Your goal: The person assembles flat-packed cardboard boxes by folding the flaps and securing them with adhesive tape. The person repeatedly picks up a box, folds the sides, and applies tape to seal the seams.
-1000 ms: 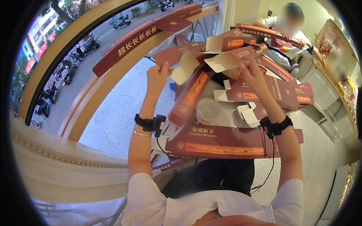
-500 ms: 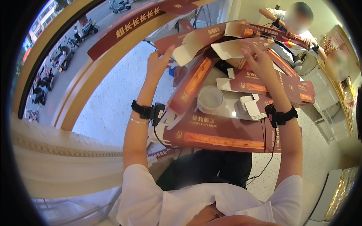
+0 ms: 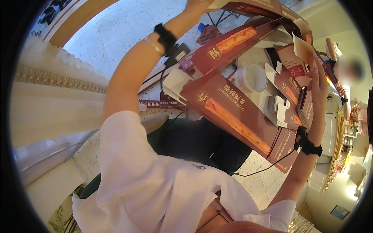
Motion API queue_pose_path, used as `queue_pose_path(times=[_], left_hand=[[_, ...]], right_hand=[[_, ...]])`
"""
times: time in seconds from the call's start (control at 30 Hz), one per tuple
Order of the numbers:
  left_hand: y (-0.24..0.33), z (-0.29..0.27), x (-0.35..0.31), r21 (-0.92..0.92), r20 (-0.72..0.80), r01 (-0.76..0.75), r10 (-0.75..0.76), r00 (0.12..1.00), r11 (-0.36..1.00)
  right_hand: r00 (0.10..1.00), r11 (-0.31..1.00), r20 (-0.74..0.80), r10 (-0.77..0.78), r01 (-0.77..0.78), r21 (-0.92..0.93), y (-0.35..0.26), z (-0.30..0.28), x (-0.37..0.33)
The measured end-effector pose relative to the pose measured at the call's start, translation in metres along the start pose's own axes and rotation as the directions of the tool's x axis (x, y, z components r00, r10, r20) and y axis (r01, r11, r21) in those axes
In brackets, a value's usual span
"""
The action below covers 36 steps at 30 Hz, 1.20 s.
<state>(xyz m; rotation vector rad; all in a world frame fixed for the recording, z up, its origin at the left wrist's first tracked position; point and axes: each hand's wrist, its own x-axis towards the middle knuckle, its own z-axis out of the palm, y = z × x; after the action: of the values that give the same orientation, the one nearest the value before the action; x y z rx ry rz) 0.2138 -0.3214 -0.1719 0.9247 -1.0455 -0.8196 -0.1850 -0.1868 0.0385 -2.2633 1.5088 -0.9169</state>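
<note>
A long brown cardboard carton (image 3: 252, 6) with pale inner flaps arches across the far side of the table. My left hand (image 3: 199, 7) grips its left end; the top edge of the picture cuts off some of the fingers. At its right end, my right hand (image 3: 319, 82) has its fingertips closed at a pale flap (image 3: 303, 50). Below lie flat brown cartons with orange food pictures, one large carton (image 3: 233, 112) nearest me and another (image 3: 233, 44) beyond it. A white round tub (image 3: 251, 77) stands between them and a stack of folded cartons (image 3: 305, 106).
A co-worker (image 3: 345, 81) at the far right handles another brown carton. A dark phone-like object (image 3: 272, 56) lies past the tub. Cables hang from my wrist straps. A white curtain (image 3: 58, 112) hangs on the left, and a dark red bag (image 3: 208, 34) sits on the floor beyond the table.
The view has swung, so the table now appears tilted and further right. My left hand has reached up to the top edge with the carton's left end; my right hand stays by its right end.
</note>
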Motion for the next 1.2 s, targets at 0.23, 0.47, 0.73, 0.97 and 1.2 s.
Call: queue_pose_path(times=[0.23, 0.47, 0.73, 0.97, 1.2], left_hand=[[0.007, -0.021, -0.104, -0.004, -0.076, 0.267, -0.267, 0.961, 0.964], [-0.055, -0.023, -0.155, -0.291, -0.059, 0.648, -0.690, 0.722, 0.703], [-0.145, -0.037, -0.169, -0.689, -0.099, 0.447, -0.685, 0.722, 0.570], [-0.232, -0.051, -0.191, -0.554, -0.054, 0.342, -0.443, 0.895, 0.759], [-0.216, -0.057, -0.195, 0.796, 0.202, 0.154, -0.497, 0.844, 0.586]], right_hand=[[0.999, 0.992, -0.016, 0.031, -0.033, -0.124, 0.008, 0.002, 0.008], [0.995, 0.960, -0.092, 0.034, -0.058, -0.274, -0.004, 0.020, 0.006], [0.990, 0.774, -0.069, -0.123, 0.053, -0.631, 0.001, 0.021, 0.011], [0.984, 0.753, -0.120, -0.131, 0.020, -0.658, -0.005, 0.027, 0.011], [0.984, 0.693, -0.154, -0.088, -0.051, -0.719, 0.005, 0.020, 0.003]])
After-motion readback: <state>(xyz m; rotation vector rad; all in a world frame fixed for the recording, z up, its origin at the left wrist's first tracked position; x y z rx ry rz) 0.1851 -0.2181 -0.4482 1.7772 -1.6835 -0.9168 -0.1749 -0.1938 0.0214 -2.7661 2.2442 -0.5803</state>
